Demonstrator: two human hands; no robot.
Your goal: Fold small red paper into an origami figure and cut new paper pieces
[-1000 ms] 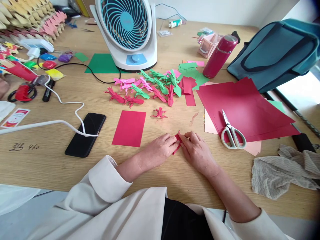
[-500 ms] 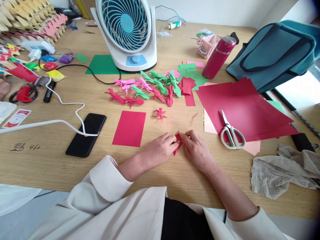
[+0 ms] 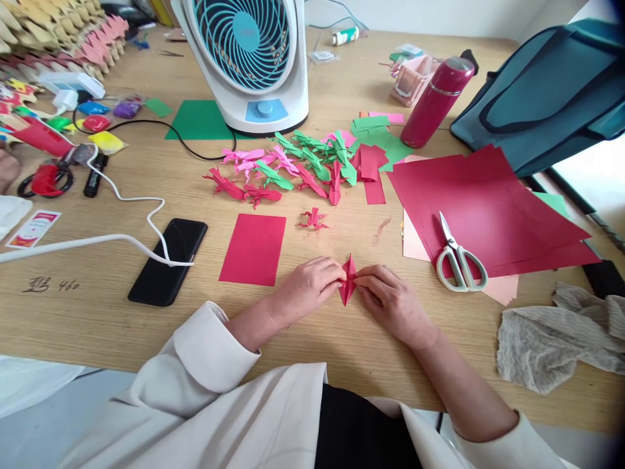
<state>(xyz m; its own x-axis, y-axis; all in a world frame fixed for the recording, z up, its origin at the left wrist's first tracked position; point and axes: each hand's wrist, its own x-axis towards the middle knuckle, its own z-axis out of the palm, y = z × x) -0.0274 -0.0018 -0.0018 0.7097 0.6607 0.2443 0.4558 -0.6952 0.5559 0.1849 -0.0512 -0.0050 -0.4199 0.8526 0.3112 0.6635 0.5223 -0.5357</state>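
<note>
Folded red paper piece (image 3: 347,281) sits near the table's front edge, between both hands. Left hand (image 3: 315,284) pinches its left side; right hand (image 3: 394,305) pinches the right, fingertips closed on paper. Risk: uneven pull skews the creases or tears the thin tip. Small red figure (image 3: 313,219) lies just beyond; a forward slip could crush its legs. Scissors (image 3: 458,260) well apart, right.

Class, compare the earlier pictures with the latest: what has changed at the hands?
The left hand has eased left, the right hand right; the folded red paper between them now shows more fully, less slanted. Both still hold it. Scissors and phone stayed put.
</note>
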